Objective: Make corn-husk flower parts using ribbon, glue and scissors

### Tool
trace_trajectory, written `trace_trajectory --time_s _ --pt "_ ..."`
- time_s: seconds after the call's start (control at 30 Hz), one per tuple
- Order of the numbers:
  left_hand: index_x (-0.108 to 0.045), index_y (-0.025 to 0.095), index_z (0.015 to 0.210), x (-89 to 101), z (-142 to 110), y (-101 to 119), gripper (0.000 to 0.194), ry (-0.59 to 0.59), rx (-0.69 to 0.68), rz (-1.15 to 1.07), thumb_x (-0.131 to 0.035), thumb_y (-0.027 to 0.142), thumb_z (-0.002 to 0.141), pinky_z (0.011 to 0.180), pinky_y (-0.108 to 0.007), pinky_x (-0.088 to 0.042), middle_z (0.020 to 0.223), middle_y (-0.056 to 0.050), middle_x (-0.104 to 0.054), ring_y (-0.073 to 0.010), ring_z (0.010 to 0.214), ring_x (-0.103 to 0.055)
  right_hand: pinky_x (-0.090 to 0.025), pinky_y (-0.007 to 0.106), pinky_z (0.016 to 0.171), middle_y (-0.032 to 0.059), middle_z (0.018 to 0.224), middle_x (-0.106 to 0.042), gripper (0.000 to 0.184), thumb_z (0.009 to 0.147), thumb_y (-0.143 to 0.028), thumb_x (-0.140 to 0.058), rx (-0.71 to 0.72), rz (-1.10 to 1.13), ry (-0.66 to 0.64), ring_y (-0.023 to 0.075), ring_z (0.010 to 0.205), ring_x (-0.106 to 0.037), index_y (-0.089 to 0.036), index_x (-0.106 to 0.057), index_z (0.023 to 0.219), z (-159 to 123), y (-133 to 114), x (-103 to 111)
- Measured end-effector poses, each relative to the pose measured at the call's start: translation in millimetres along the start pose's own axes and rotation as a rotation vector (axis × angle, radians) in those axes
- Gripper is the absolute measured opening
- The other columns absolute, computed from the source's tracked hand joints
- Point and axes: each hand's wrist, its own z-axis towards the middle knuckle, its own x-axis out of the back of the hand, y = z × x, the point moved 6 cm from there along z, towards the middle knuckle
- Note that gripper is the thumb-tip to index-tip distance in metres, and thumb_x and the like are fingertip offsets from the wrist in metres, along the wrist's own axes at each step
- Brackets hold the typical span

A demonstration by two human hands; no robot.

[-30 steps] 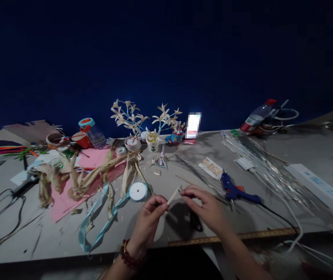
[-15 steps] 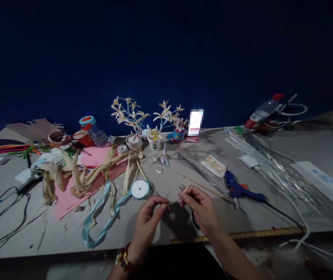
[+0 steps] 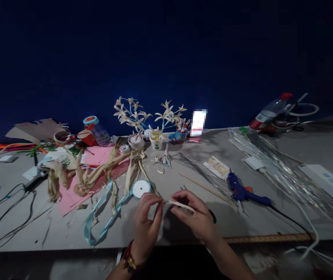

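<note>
My left hand (image 3: 148,219) is closed, thumb and fingertips pinching one end of a narrow, pale corn husk strip (image 3: 180,204). The strip stretches rightward between the fingers of my right hand (image 3: 197,217). Those fingers are spread, with the thumb below the strip and the index finger above it; I see no firm grip there. Just behind my left hand lies a white ribbon spool (image 3: 141,189), its light-blue ribbon (image 3: 88,230) looping toward the front edge. Behind my right hand a thin wooden stick (image 3: 204,186) rests on the table.
A blue glue gun (image 3: 246,193) lies to the right, beside wires (image 3: 289,171) in clear plastic and a white power strip (image 3: 330,182). Dried husks (image 3: 80,179) cover pink paper (image 3: 67,202) at left. Husk flowers (image 3: 133,112) in cups and a lit phone (image 3: 198,122) stand behind.
My right hand has turned and its fingers have spread, so the strip now shows as a longer piece between the hands. My left hand still pinches its end. The view has shifted slightly.
</note>
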Motion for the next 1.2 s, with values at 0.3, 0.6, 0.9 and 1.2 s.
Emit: trace_trajectory --time_s 0.3,0.6,0.9,1.2 --pt "-0.071 0.022 0.092 -4.7 -4.8 -4.2 0.006 -0.094 0.126 0.017 -0.065 0.02 0.089 0.083 -0.032 -0.048 0.09 -0.006 -0.072 -0.0233 0.088 -0.066 -0.051 0.027 0.07 0.0019 0.08 -0.071 0.012 0.091 -0.033 -0.064 0.061 -0.184 0.064 0.0189 0.075 -0.066 -0.022 -0.068 0.086 -0.3 -2.7 1.8" --pt "-0.068 0.021 0.079 -14.0 -0.8 -9.8 0.011 -0.265 0.191 0.175 -0.062 0.022 0.089 0.072 -0.028 -0.044 0.079 -0.004 -0.068 -0.0206 0.076 -0.062 -0.051 0.028 0.069 0.0032 0.078 -0.072 0.01 0.089 -0.028 -0.064 0.136 -0.261 0.033 0.0192 0.073 -0.067 -0.022 -0.069 0.084 4.0 -6.0 4.4" --pt "-0.061 0.019 0.072 -25.0 -9.5 -27.3 0.02 -0.372 0.443 -0.087 -0.06 0.031 0.088 0.069 -0.026 -0.042 0.069 -0.002 -0.063 -0.0176 0.07 -0.056 -0.051 0.026 0.062 0.0019 0.072 -0.066 0.025 0.089 -0.044 -0.065 -0.009 -0.081 0.067 0.0165 0.064 -0.061 -0.021 -0.066 0.079 8.9 13.8 5.0" --pt "-0.061 0.018 0.072 -30.9 -10.3 -27.5 0.022 -0.452 0.53 -0.262 -0.062 0.034 0.087 0.069 -0.025 -0.041 0.067 -0.001 -0.061 -0.0167 0.069 -0.054 -0.047 0.025 0.06 -0.0011 0.067 -0.059 0.033 0.086 -0.049 -0.067 -0.041 -0.017 0.064 0.015 0.061 -0.055 -0.021 -0.061 0.07 13.5 17.4 6.4"
